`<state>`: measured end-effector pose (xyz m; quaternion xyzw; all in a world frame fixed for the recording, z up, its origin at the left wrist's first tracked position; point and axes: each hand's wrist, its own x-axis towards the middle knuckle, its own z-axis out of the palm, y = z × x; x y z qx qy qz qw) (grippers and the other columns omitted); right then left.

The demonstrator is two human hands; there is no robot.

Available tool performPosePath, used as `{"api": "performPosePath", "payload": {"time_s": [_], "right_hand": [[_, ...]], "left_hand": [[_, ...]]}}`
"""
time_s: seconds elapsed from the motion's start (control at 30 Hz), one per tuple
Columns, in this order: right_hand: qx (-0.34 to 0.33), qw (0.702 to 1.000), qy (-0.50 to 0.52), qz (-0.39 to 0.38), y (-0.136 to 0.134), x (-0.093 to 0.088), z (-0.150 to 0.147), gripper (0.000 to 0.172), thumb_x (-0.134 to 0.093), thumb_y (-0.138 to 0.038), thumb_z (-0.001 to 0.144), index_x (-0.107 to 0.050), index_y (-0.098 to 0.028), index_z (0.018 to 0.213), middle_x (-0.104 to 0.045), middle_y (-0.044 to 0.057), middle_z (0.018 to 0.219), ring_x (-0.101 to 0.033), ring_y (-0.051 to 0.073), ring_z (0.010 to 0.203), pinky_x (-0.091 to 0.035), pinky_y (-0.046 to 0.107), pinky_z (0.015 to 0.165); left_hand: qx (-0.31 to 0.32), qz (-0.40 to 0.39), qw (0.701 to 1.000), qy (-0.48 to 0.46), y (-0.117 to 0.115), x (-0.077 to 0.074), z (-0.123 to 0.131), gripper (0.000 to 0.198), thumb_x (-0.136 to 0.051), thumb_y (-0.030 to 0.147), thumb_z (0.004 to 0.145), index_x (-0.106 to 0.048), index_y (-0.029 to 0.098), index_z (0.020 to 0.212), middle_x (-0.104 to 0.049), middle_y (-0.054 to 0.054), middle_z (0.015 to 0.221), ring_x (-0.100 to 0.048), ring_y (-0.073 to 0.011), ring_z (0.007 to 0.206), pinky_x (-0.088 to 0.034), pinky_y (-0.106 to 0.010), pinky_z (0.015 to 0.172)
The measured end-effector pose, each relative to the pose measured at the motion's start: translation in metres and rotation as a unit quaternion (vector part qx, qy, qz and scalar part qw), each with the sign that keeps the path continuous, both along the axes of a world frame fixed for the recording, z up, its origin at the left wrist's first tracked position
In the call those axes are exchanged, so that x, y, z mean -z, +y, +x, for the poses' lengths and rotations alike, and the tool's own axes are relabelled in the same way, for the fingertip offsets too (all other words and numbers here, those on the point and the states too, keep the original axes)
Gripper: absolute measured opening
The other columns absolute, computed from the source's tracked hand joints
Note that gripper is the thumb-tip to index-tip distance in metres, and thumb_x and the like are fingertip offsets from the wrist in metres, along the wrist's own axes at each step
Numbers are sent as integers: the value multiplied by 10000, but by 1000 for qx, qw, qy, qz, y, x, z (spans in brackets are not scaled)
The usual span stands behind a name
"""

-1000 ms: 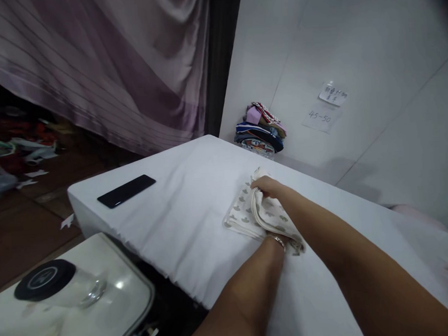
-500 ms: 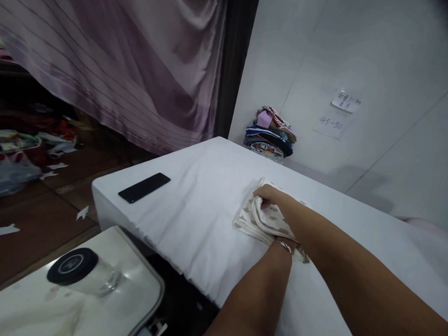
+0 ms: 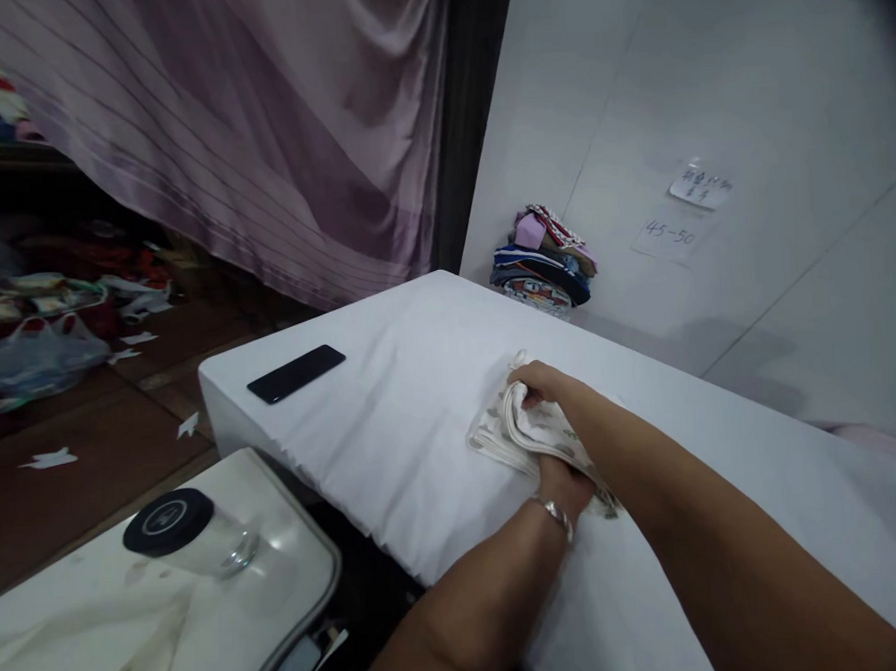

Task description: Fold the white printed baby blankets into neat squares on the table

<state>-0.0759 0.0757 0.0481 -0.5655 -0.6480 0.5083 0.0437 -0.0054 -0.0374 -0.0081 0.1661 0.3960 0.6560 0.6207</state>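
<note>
A folded white cloth point(image 3: 490, 428) with small grey-brown motifs lies in several layers on the white-covered table point(image 3: 428, 397). My right hand point(image 3: 532, 379) reaches across from the right, its fingers closed on the cloth's far upper fold and curling it over. Under the raised fold goes my left hand point(image 3: 561, 485), with a silver bracelet at the wrist. The cloth covers its fingers, so their grip is hidden. A black phone point(image 3: 297, 373) rests on the table's left part, away from both hands.
At lower left a pale machine-like surface point(image 3: 279, 545) carries a clear cup with a black lid point(image 3: 168, 522). A clothing pile point(image 3: 541, 260) stands beyond the table against the wall point(image 3: 766, 89). A purple curtain point(image 3: 294, 133) hangs behind. Paper scraps and a plastic bag point(image 3: 40, 357) litter the floor.
My left hand has drawn back slightly from under the fold, showing more of its back and wrist. My right hand keeps its hold on the cloth. The view has shifted a little.
</note>
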Motion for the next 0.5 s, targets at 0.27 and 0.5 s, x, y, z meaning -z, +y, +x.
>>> {"api": "performPosePath", "payload": {"time_s": [0.27,0.5], "right_hand": [[11,1000,-2,-1,-12,12,-8,136,-627,-222,803,-549,-137,731,-543,10,478,-573,167,462,-547,313,493],[-30,996,67,44,-20,30,10,94,-547,-205,832,-546,-155,752,-542,-17,554,-574,114,531,-538,237,583]], "left_hand": [[-5,-80,981,-179,-74,27,-43,184,-487,293,788,-637,199,836,-690,-115,1068,-645,-233,1023,-493,-329,946],[-182,-23,914,362,-77,13,-124,263,-441,385,835,-610,196,903,-657,-81,1005,-616,-201,913,-505,-327,776]]}}
